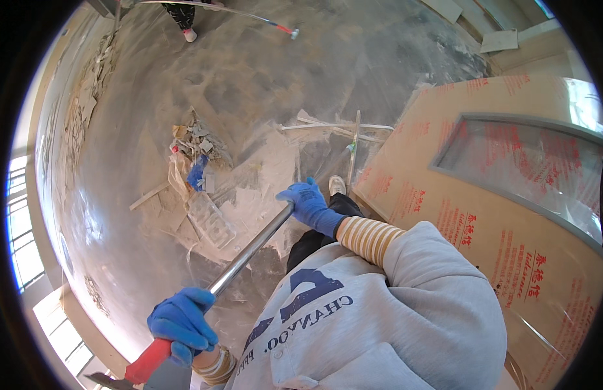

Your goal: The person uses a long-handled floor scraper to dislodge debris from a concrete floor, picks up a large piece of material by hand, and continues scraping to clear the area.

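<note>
A shiny metal pole (250, 251) runs slantwise across the front of my body. My left hand (182, 324), in a blue glove, grips its lower end beside a red section (148, 360); a flat dark metal piece (106, 380) shows past the red. Farther up the pole is my right hand (309, 204), also blue-gloved, with its fingers around the tube. Beyond the right hand, a blurred length seems to reach a pale greenish tip (350, 147) beside a thin upright strip (355, 141). My shoe (337, 185) stands just below that tip.
A film-wrapped door panel (428, 204) bearing red writing fills the right side. Left of my feet lie a rubble heap (199, 139), blue scrap (197, 173) and clear plastic packaging (211, 222). White strips (326, 126) cross the dusty floor. A person's leg (180, 17) and another pole (233, 10) show above.
</note>
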{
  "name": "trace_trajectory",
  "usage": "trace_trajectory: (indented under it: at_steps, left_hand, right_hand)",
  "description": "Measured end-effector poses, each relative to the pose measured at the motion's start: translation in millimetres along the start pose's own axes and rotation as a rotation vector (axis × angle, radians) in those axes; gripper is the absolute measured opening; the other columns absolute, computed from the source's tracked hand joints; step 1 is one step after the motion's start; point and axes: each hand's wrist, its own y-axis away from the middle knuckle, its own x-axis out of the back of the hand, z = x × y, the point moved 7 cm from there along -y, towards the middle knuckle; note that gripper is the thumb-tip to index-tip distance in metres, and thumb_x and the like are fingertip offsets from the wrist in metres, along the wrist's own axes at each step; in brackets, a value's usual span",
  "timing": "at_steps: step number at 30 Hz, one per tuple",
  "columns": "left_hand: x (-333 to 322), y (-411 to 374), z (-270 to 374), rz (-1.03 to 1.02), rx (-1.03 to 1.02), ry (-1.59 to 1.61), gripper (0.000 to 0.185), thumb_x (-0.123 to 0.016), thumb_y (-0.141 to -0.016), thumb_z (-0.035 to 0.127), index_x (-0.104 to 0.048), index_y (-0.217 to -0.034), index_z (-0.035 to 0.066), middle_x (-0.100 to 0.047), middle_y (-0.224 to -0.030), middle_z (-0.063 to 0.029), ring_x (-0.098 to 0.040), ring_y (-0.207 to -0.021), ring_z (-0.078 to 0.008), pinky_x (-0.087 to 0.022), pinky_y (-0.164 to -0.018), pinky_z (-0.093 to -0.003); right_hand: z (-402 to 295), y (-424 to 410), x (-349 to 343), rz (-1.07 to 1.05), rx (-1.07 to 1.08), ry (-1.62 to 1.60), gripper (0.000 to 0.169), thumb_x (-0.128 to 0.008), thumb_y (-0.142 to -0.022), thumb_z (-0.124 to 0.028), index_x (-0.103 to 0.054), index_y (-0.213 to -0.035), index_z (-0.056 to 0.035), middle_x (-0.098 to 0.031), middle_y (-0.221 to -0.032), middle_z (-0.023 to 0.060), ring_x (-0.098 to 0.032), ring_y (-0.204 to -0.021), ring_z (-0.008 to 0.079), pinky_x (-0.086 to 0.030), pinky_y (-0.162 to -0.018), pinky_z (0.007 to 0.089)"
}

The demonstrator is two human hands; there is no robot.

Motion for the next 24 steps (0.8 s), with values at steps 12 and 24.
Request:
trace_trajectory:
  at_steps: [12,24]
  left_hand:
    - [33.5,83.6,74.7,0.158,-0.061,-0.425,0.030,-0.062,-0.086,0.031,-0.051,-0.066,0.012,-0.051,-0.052,-0.0011,-0.048,-0.049,-0.0155,-0.046,-0.067,-0.0393]
    - [68.2,147.8,126.4,0.495,-0.244,-0.125,0.025,-0.065,-0.079,0.024,-0.046,-0.067,0.013,-0.044,-0.056,-0.0033,-0.046,-0.051,-0.0237,-0.046,-0.072,-0.0440]
  right_hand:
    - [-128.4,-48.1,-120.4,-0.254,0.288,-0.073,0.025,-0.063,-0.071,-0.013,-0.066,-0.092,-0.0261,-0.061,-0.088,0.0034,-0.056,-0.099,0.0250,-0.029,-0.099,0.0563]
    - [-153.7,3.4,-63.5,-0.418,0.388,0.036,0.014,-0.058,-0.073,-0.017,-0.065,-0.083,-0.0244,-0.059,-0.082,0.0060,-0.057,-0.093,0.0263,-0.034,-0.090,0.0565]
